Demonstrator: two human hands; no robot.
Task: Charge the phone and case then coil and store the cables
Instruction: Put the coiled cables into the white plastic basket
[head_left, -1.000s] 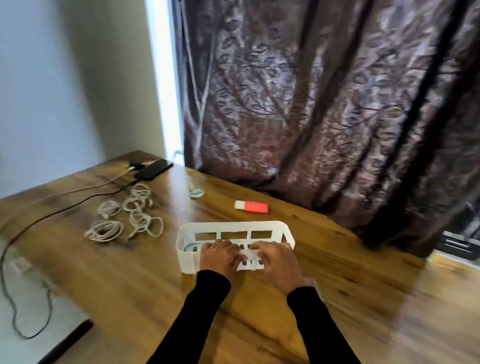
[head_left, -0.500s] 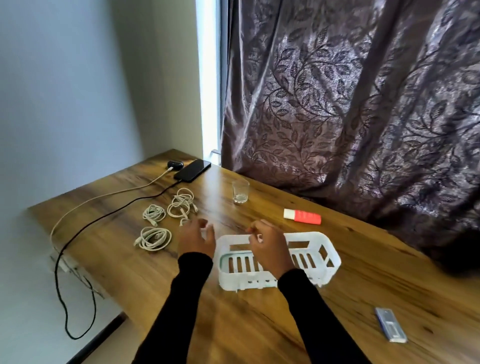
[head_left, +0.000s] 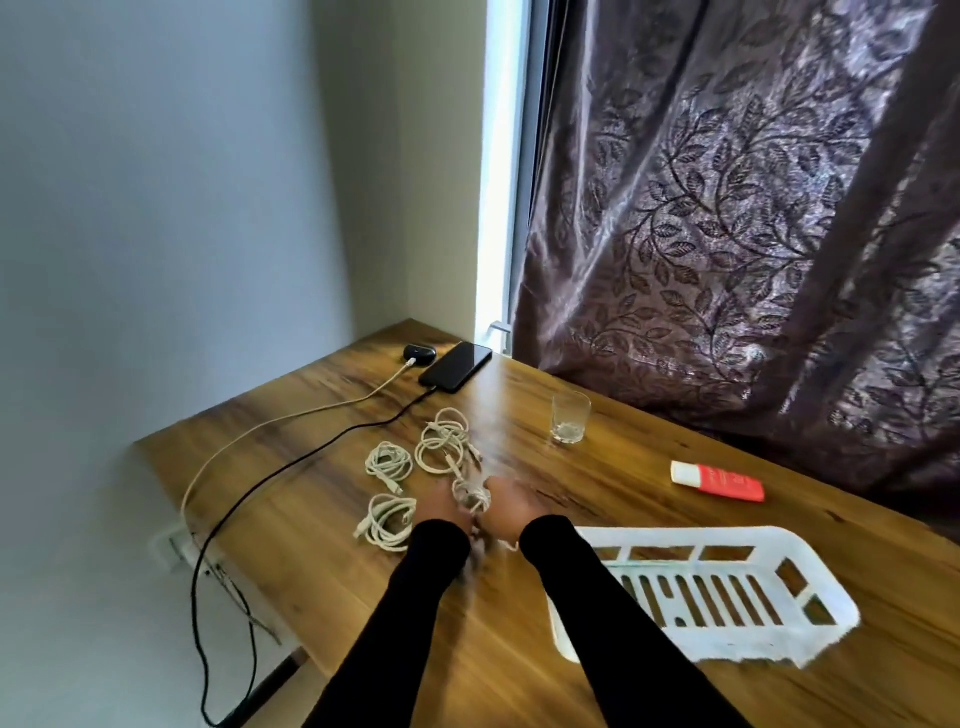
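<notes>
**Coils going to the basket**

With phone (head_left: 455, 367) and case (head_left: 420, 353) plugged in at the far corner, storing step judged under way. Both hands, left (head_left: 439, 512) and right (head_left: 506, 512), closed round one coil (head_left: 470, 496), though blurred. Three more coils (head_left: 388, 461) beside on the table (head_left: 322, 561). Next: lift clear, carry right, lower into the basket (head_left: 810, 649) without unravelling.

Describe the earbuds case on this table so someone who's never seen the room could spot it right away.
Start at the wooden table and go to its far corner, where the wall meets the window. There a black phone lies flat, and the earbuds case sits just to its left, nearer the wall. It is the small, rounded black object with a white cable plugged into it, while the phone's cable is black.
</notes>
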